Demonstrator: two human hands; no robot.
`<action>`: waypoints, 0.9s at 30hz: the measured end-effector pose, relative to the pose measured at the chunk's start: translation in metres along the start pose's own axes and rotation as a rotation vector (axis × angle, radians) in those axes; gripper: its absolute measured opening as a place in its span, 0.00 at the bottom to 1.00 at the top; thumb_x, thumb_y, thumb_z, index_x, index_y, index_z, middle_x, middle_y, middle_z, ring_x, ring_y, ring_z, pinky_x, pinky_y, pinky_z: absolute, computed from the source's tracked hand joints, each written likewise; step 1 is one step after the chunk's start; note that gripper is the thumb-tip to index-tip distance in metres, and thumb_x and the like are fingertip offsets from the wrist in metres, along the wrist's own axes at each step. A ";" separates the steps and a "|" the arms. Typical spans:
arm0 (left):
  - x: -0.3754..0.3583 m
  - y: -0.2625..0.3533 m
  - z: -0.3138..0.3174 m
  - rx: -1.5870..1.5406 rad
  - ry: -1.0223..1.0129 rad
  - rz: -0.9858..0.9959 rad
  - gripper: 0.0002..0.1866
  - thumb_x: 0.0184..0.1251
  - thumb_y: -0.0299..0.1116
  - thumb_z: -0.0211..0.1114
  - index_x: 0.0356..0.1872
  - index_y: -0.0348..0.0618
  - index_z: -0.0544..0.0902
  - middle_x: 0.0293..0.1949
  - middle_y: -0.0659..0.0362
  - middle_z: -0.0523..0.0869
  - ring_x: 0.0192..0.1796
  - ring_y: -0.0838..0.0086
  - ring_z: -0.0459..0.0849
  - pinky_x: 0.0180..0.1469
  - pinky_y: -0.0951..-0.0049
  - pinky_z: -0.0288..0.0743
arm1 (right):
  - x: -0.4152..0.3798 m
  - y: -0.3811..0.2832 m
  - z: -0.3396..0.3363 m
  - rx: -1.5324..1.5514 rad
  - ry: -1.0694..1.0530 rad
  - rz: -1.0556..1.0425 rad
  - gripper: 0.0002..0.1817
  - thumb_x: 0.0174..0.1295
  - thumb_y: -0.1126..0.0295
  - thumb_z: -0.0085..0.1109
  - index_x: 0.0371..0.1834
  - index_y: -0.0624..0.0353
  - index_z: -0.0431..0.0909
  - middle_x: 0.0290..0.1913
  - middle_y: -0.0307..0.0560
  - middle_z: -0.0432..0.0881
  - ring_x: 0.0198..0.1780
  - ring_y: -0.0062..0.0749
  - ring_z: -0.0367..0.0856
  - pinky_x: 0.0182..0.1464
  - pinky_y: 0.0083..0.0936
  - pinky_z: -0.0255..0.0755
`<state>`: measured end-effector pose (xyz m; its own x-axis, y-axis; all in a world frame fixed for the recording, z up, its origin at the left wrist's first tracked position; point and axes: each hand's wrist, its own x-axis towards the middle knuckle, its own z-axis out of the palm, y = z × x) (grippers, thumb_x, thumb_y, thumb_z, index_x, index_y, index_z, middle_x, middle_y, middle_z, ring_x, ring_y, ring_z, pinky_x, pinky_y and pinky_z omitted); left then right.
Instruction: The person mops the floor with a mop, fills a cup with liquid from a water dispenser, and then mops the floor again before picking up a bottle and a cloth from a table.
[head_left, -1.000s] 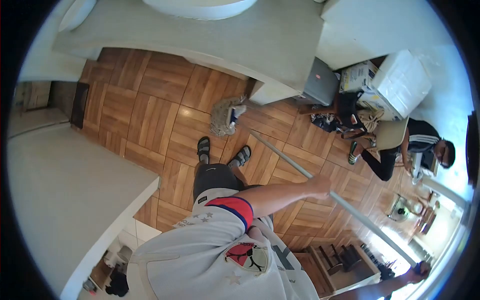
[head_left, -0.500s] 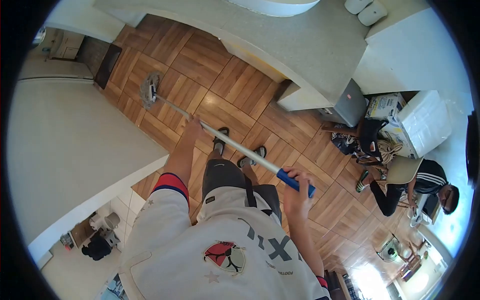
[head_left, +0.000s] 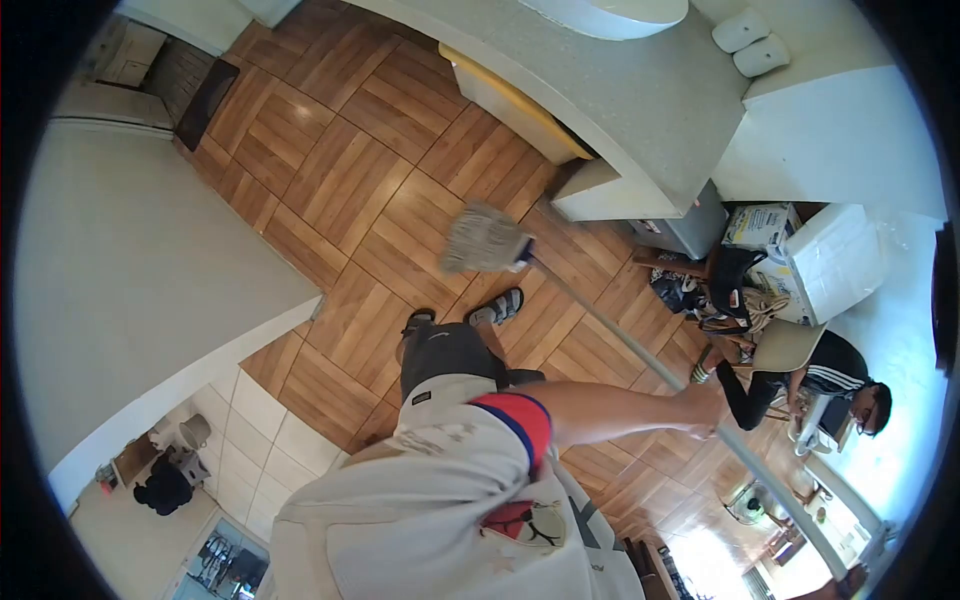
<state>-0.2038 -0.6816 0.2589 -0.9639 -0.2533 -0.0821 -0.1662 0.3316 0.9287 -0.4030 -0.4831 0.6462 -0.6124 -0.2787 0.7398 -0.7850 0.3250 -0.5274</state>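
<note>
A string mop point(head_left: 487, 240) with a grey strand head rests on the wood-patterned floor in front of my sandalled feet. Its long pale handle slants down to the lower right. My left hand point(head_left: 704, 410) is closed around the middle of the handle, the arm stretched across my body. At the handle's far end, by the dark picture edge, part of my right hand point(head_left: 850, 580) shows, closed on the pole. Shadow and the edge hide most of that hand.
A counter point(head_left: 640, 120) runs along the top, with a grey bin point(head_left: 700, 225) and boxes point(head_left: 835, 260) beyond its end. A person point(head_left: 835, 375) sits at the right near the mop handle. A pale partition point(head_left: 180, 290) stands at the left; a dark mat point(head_left: 207, 103) lies beyond it.
The mop head has swung right and closer, from the far left floor to before my feet. Both hands have moved right with the handle, my left arm now crossing my body.
</note>
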 end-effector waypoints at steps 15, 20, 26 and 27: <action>-0.290 -0.182 -0.033 0.209 0.017 -0.438 0.11 0.42 0.32 0.62 0.31 0.49 0.84 0.30 0.49 0.83 0.36 0.58 0.83 0.35 0.59 0.76 | -0.249 -0.036 0.110 0.791 -0.070 0.739 0.12 0.54 0.65 0.47 0.19 0.54 0.58 0.18 0.37 0.63 0.24 0.25 0.64 0.34 0.21 0.63; -0.541 -0.326 -0.063 0.268 0.728 -0.476 0.09 0.35 0.29 0.66 0.24 0.42 0.82 0.27 0.49 0.81 0.35 0.53 0.79 0.40 0.56 0.70 | -0.509 -0.199 0.167 0.966 -0.608 0.943 0.08 0.59 0.65 0.50 0.28 0.57 0.70 0.26 0.45 0.75 0.34 0.33 0.73 0.50 0.38 0.66; -0.564 -0.331 -0.069 0.467 0.621 -0.581 0.05 0.37 0.31 0.65 0.20 0.44 0.82 0.23 0.52 0.81 0.32 0.53 0.78 0.39 0.57 0.70 | -0.529 -0.245 0.116 1.090 -0.626 0.934 0.09 0.58 0.64 0.51 0.26 0.55 0.66 0.24 0.43 0.68 0.31 0.34 0.69 0.51 0.45 0.65; -0.557 -0.313 -0.060 0.343 0.537 -0.611 0.06 0.39 0.33 0.65 0.21 0.46 0.83 0.24 0.53 0.81 0.32 0.53 0.78 0.41 0.58 0.71 | -0.513 -0.239 0.093 1.035 -0.566 0.917 0.09 0.58 0.64 0.51 0.25 0.54 0.66 0.23 0.42 0.67 0.30 0.33 0.69 0.49 0.45 0.66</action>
<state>0.3976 -0.6987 0.0359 -0.4726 -0.8397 -0.2674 -0.7569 0.2314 0.6112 0.0901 -0.5014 0.3539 -0.6803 -0.7208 -0.1325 0.3148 -0.1241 -0.9410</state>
